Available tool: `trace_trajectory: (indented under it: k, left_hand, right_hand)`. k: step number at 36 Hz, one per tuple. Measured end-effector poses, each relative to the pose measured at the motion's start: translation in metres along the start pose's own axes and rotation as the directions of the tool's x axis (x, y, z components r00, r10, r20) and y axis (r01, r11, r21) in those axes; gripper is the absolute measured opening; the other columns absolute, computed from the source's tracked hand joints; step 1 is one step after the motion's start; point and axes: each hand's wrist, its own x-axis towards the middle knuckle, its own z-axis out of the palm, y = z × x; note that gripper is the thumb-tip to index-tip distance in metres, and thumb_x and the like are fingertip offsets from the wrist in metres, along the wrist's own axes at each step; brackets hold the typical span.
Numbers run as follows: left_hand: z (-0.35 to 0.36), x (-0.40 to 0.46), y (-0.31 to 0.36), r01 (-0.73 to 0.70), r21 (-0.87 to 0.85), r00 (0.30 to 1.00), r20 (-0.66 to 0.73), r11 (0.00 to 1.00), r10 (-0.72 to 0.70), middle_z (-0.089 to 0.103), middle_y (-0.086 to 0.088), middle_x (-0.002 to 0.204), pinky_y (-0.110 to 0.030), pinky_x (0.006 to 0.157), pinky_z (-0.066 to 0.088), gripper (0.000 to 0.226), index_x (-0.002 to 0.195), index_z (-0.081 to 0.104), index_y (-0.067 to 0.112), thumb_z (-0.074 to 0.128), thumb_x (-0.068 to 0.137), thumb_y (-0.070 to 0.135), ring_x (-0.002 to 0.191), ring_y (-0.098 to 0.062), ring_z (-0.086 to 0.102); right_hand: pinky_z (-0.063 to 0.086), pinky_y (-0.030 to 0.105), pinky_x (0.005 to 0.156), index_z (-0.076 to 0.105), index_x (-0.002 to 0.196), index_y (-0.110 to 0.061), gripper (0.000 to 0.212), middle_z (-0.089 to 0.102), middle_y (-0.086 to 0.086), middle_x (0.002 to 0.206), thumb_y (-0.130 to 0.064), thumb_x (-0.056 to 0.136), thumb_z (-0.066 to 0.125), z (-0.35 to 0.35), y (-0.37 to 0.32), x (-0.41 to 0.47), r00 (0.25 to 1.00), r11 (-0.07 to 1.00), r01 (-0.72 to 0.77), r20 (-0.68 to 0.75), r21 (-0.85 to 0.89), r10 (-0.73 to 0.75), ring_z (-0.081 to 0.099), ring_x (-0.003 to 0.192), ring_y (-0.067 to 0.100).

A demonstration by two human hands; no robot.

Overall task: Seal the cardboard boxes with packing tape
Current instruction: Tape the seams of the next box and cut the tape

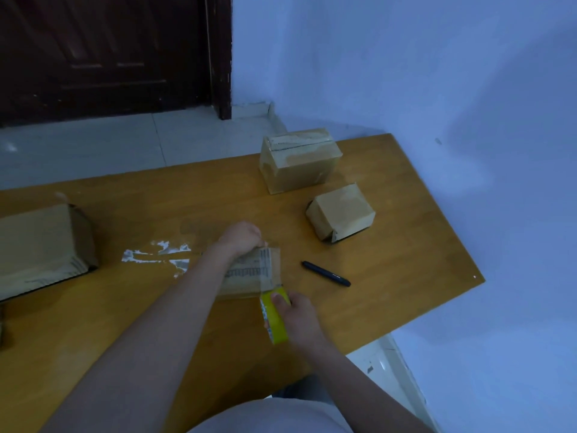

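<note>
Blue walls (406, 57), dark door (109, 51), wooden table (390, 276).

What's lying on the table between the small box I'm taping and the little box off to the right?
In the head view, a black pen lies on the table between the box being taped and the small box, touching neither.

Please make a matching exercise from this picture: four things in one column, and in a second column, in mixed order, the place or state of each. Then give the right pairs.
Things:
1. tape roll
2. pen
3. small box
4. large box

Places or states:
A. at the table's left edge
B. lying free, right of the hands
C. held in the right hand
D. under the left hand, tape stretched over it

Pairs: 1-C, 2-B, 3-D, 4-A
</note>
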Motion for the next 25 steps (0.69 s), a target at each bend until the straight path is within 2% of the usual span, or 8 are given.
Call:
trace_trajectory:
  k: [3,5,8,11,15,19,22,25]
  left_hand:
    - [-0.006,0.007,0.008,0.125,0.068,0.986,0.099,0.99,-0.131,0.066,-0.016,0.097,-0.032,0.069,0.044,0.016,0.087,0.069,0.004,0.066,0.086,0.019,0.088,-0.03,0.061]
    - [-0.008,0.006,0.012,0.229,0.07,0.959,0.153,0.971,-0.237,0.065,-0.013,0.089,-0.03,0.066,0.043,0.019,0.079,0.066,0.007,0.065,0.085,0.024,0.075,-0.026,0.059]
    - [-0.009,0.004,0.013,0.339,0.075,0.898,0.272,0.938,-0.347,0.06,-0.013,0.092,-0.031,0.07,0.041,0.027,0.091,0.062,0.004,0.054,0.093,0.03,0.076,-0.025,0.056]
    - [-0.005,0.0,0.012,0.335,0.06,0.917,0.209,0.94,-0.34,0.061,-0.015,0.109,-0.033,0.077,0.043,0.03,0.102,0.063,0.002,0.053,0.094,0.029,0.089,-0.029,0.058]
    - [0.012,-0.011,0.006,0.182,0.182,0.962,-0.234,0.966,-0.138,0.061,-0.012,0.121,-0.035,0.084,0.049,0.034,0.121,0.06,0.011,0.048,0.092,0.021,0.11,-0.032,0.058]
    - [0.025,-0.021,-0.013,-0.16,0.156,0.788,-0.574,0.975,0.221,0.064,-0.015,0.107,-0.042,0.083,0.049,0.028,0.119,0.061,0.006,0.052,0.092,0.008,0.1,-0.035,0.058]
    - [0.028,-0.034,-0.021,-0.289,0.426,0.617,-0.602,0.857,0.507,0.06,-0.013,0.091,-0.042,0.071,0.048,0.019,0.1,0.066,0.003,0.052,0.089,0.007,0.086,-0.034,0.059]
    - [0.038,-0.049,-0.028,-0.321,0.583,0.635,-0.452,0.747,0.626,0.057,-0.006,0.084,-0.036,0.063,0.047,0.036,0.089,0.069,0.011,0.038,0.088,0.029,0.079,-0.03,0.06]
  right_hand:
    - [0.053,0.029,0.054,0.058,0.101,-0.011,0.021,0.065,0.002,0.068,-0.029,0.099,0.047,0.0,-0.001,0.001,1.0,1.0,0.0,-0.003,-0.01,0.0,0.064,0.053,0.011]
    - [0.051,0.021,0.048,0.058,0.105,-0.009,0.024,0.064,0.002,0.067,-0.029,0.099,0.046,0.0,-0.002,0.001,1.0,1.0,0.004,0.003,-0.029,-0.004,0.062,0.049,0.006]
    - [0.047,0.017,0.046,0.056,0.104,-0.011,0.024,0.063,0.001,0.064,-0.031,0.099,0.045,0.001,-0.002,0.003,1.0,0.999,0.007,-0.002,-0.052,-0.007,0.06,0.046,0.004]
    - [0.049,0.02,0.05,0.055,0.097,-0.015,0.019,0.063,0.001,0.064,-0.031,0.099,0.044,0.001,0.0,0.004,1.0,0.997,0.021,0.006,-0.076,-0.021,0.061,0.049,0.007]
    - [0.046,0.017,0.048,0.054,0.086,-0.017,0.02,0.061,0.0,0.059,-0.029,0.099,0.045,-0.004,-0.006,0.005,0.998,0.989,0.052,0.024,-0.139,-0.049,0.059,0.045,0.004]
    - [0.048,0.02,0.055,0.055,0.082,-0.009,0.027,0.06,-0.001,0.055,-0.031,0.097,0.048,-0.014,-0.013,0.016,0.995,0.962,0.097,0.041,-0.254,-0.09,0.057,0.049,0.006]
    - [0.051,0.029,0.056,0.053,0.067,-0.013,0.033,0.059,-0.006,0.049,-0.03,0.095,0.054,-0.026,-0.021,0.021,0.992,0.974,0.122,0.042,-0.192,-0.116,0.058,0.043,0.004]
    - [0.038,0.011,0.043,0.048,0.059,-0.015,0.038,0.052,-0.012,0.042,-0.023,0.097,0.053,-0.038,-0.034,0.024,0.985,0.971,0.168,0.065,-0.168,-0.159,0.05,0.039,-0.003]
